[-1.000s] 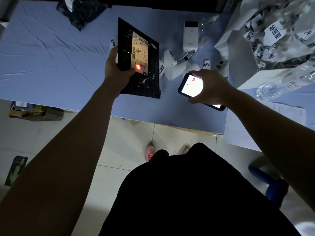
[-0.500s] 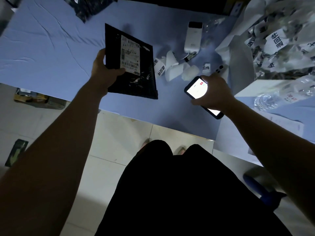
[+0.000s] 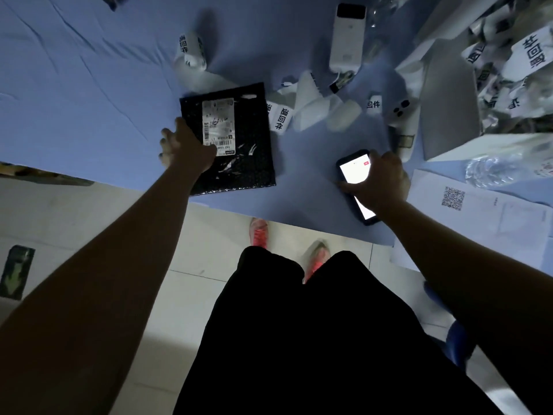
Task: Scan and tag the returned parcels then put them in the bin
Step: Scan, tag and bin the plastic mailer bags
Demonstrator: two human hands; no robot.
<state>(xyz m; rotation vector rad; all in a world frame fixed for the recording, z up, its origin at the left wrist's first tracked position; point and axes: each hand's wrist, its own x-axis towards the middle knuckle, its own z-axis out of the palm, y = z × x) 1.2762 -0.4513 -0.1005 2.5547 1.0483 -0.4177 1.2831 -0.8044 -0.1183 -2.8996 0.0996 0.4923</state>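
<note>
The black parcel [image 3: 254, 127] lies on the surface [image 3: 89, 100], its left edge gripped by the left hand [image 3: 187, 148]; the right hand [image 3: 381, 182] holds a lit phone [image 3: 354, 172]. The mailer is likely light, limp and slick: grip an edge firmly.

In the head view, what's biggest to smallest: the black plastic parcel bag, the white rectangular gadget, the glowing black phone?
1. black plastic parcel bag
2. tie: white rectangular gadget and glowing black phone look alike; the right hand hides part of the phone.

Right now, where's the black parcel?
In head view, the black parcel lies near the blue table's front edge, held by the left hand, left of the phone.
</note>
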